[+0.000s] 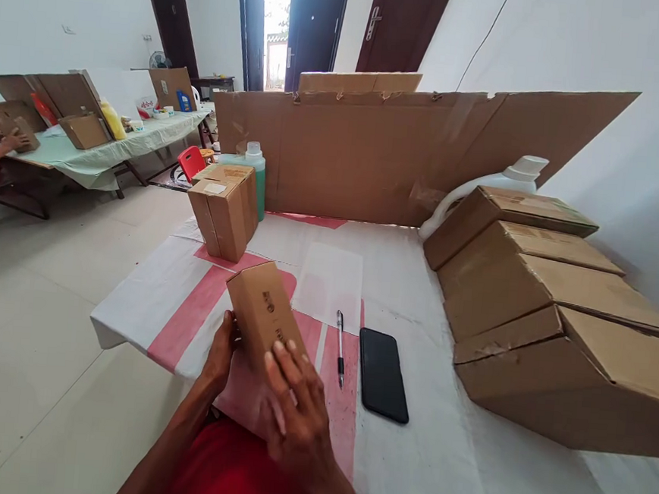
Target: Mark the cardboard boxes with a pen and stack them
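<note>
A small brown cardboard box [262, 302] with dark print on its face is tilted between my two hands, near the table's front edge. My left hand [221, 353] grips its left side, with the fingers partly hidden behind it. Across the lower right of the printed face lie the fingers of my right hand [299, 404], with the thumb below. Just right of the box, a pen [340, 351] lies on the cloth beside a black phone [383, 374]. A blank sheet of paper [330, 281] lies beyond them.
Several cardboard boxes [531, 293] line the right side, with a white jug [499, 183] behind. At the back left, more boxes [223, 212] stand by a green bottle [259, 184]. A cardboard panel [364, 158] closes the far edge. Another person's hands [12, 142] work at the left table.
</note>
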Demonstrator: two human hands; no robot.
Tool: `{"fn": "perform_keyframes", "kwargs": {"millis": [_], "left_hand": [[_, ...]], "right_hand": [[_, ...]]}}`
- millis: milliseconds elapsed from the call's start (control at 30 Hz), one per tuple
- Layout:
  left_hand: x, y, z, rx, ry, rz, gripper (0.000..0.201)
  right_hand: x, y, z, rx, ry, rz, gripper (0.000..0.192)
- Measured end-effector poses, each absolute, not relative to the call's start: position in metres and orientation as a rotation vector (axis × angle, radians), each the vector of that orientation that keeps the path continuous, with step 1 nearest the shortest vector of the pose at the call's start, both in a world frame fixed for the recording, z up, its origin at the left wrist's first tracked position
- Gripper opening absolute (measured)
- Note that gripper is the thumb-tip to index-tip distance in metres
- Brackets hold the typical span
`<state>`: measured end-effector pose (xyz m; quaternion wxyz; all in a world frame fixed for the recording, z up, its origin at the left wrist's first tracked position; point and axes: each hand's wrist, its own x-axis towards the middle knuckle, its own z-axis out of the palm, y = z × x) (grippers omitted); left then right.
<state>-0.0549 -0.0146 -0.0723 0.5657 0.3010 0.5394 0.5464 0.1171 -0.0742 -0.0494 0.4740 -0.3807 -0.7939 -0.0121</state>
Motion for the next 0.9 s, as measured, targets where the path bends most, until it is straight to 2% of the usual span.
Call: {"fn": "perform_keyframes", "kwargs": {"millis": [133, 267, 333, 433, 667, 800, 900], "left_hand": [[-0.058, -0.021, -0.071, 0.831, 1.307, 1.299, 0.068], [-0.061, -0.029, -0.056, 1.018, 1.472, 1.246, 0.083], [-0.062, -0.033, -0.042, 1.140, 1.530, 1.225, 0.082], [-0.062, -0.040, -0.016, 1.360, 1.521, 1.223, 0.068], [-0.064, -0.040, 0.023, 1.790, 1.365, 1.242, 0.060], [-0.062, -0.030, 0.014, 1.779, 1.387, 1.194, 0.061], [-0.060, -0.026, 0.001, 1.729, 1.396, 1.146, 0.059]], "right_hand": [[0.133, -0.038, -0.050, -1.040, -1.768, 0.308, 0.060], [0.149, -0.015, -0.059, -1.182, -1.517, 0.663, 0.057], [0.158, -0.013, -0.058, -1.234, -1.386, 0.838, 0.063], [0.172, -0.020, -0.041, -1.231, -1.274, 0.992, 0.069], [0.193, -0.028, 0.012, -1.182, -1.420, 0.846, 0.078], [0.192, -0.014, -0.003, -1.274, -1.365, 0.867, 0.082], [0.190, -0.004, -0.024, -1.310, -1.283, 0.980, 0.077]]}}
